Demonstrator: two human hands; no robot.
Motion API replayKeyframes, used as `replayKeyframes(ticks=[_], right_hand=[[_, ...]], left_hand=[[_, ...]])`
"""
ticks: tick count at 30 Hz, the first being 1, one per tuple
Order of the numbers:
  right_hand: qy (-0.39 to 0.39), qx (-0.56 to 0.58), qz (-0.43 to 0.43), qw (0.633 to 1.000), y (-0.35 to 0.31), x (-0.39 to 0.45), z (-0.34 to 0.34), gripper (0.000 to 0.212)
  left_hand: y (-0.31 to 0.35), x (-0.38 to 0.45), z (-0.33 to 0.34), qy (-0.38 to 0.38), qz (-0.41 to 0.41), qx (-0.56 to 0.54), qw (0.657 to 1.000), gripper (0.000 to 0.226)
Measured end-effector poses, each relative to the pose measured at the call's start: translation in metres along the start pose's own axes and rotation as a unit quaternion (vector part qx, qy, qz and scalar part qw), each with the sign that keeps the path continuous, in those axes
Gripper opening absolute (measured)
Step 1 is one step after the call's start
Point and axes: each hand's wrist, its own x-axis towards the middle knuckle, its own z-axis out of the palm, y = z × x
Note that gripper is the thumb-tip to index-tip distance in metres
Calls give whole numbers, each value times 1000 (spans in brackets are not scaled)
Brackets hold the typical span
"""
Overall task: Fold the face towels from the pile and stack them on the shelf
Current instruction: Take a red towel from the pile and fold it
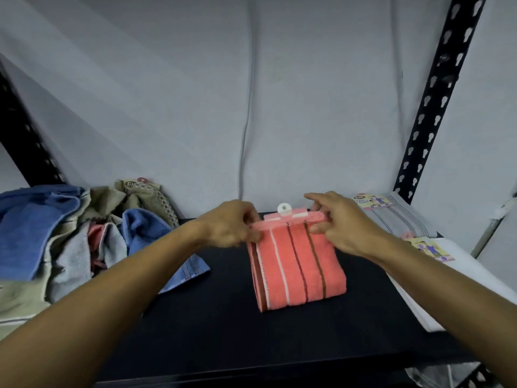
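The pink striped towel (298, 264) lies mid-shelf, its far edge pinched by the left hand (233, 224) and right hand (340, 222). Folded towels (397, 217) are stacked right; the pile (70, 233) at left remains unfolded.

Both bare forearms reaching forward and converging, left hand (233, 224) knuckles-up with fingers curled and pinching at its fingertips, right hand (340, 219) likewise curled in a pinch, index finger extended, the two hands level and near each other.
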Motion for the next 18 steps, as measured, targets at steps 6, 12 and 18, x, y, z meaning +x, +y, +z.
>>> replayKeyframes(ticks=[6, 12, 18], right_hand=[[97, -67, -40, 992, -18, 7, -28, 55], [157, -121, -143, 970, -8, -40, 10, 46], [30, -188, -185, 964, 7, -107, 53, 57]], left_hand=[[16, -11, -9, 245, 150, 93, 953, 26], [-12, -38, 39, 320, 251, 162, 899, 43], [-45, -87, 94, 215, 270, 213, 914, 23]])
